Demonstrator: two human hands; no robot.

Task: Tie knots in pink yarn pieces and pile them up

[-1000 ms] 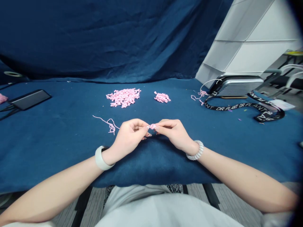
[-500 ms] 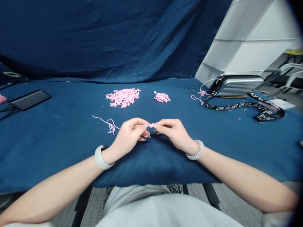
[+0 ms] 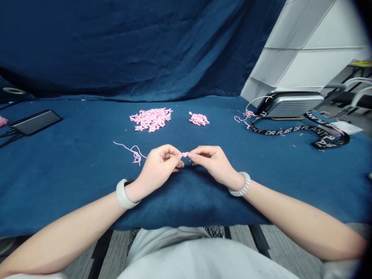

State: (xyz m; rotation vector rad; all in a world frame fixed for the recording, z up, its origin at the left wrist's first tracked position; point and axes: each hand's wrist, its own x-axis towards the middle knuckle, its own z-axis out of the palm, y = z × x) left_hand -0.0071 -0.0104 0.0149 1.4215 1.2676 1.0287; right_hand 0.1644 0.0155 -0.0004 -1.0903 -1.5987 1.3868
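Left hand and right hand face each other near the centre of the frame, each narrowed to a pinch of thumb and fingertips, and between them I hold a small pink knot, one end in either grip. The other fingers of both hands curl in below, and I cannot tell whether they touch anything. As for how far along I am, a large pile of pink pieces lies above my hands, just left of the upper middle, with a small pile to its right, apart from it; I take both as made. The knot looks formed but is not yet laid down, so I judge this one as in hand rather than done; how tight it is, I cannot tell. Loose yarn lies left of centre on the blue cloth, seemingly unworked. It reaches my left hand, and whether it joins the knot is hidden. More pink strands sit at the right, beside the black strap.
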